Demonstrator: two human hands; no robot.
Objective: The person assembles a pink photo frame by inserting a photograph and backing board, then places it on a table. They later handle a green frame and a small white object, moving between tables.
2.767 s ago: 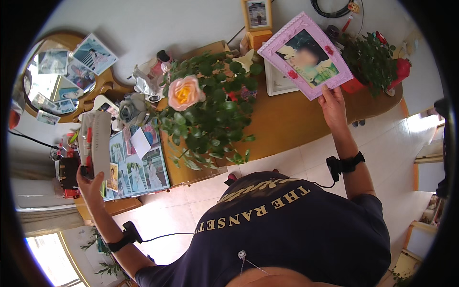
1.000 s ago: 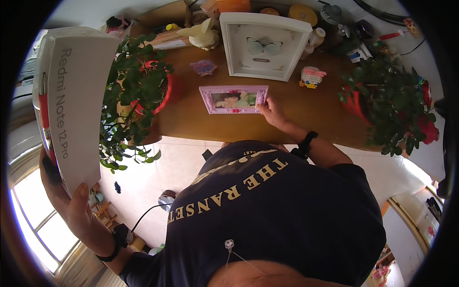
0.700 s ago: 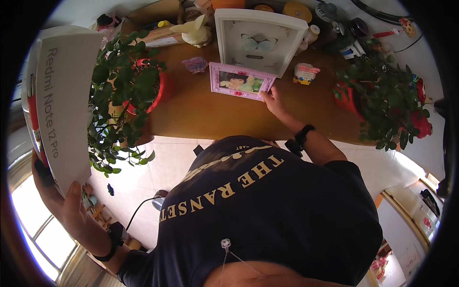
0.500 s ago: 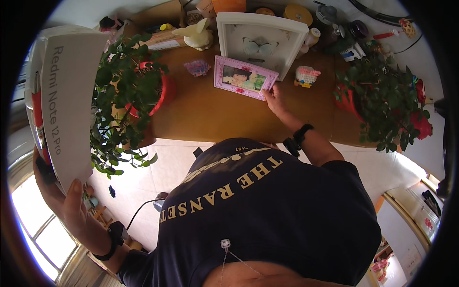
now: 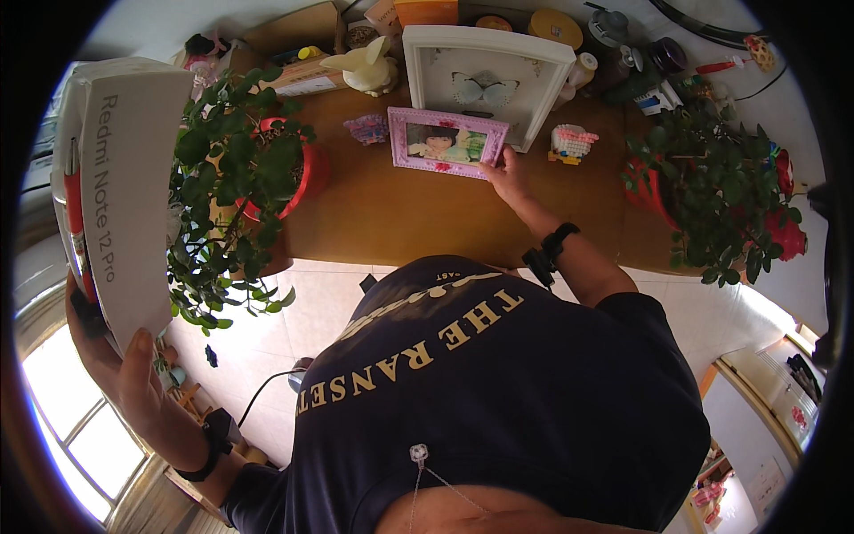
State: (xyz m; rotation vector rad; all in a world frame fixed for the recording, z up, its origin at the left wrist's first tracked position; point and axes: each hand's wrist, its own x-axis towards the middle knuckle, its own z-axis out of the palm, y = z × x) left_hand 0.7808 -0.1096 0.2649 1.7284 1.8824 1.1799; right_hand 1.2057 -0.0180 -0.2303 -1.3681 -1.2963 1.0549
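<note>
While the right hand [image 5: 507, 178] gripped the pink photo frame [image 5: 445, 146] by its lower right corner, fingers [image 5: 509, 158] partly hidden, the frame blocked the lower edge of a white-framed butterfly display [image 5: 485, 87]; its contact with the table [image 5: 400, 222] was unclear. The left hand [image 5: 138, 387] clasped a white carton [image 5: 135, 196], most fingers concealed, a red pen [image 5: 75, 196] alongside.

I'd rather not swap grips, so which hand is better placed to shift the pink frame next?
Probably the right hand: it holds the pink frame by its right end. The left hand holds a white box, left of the frame.
</note>
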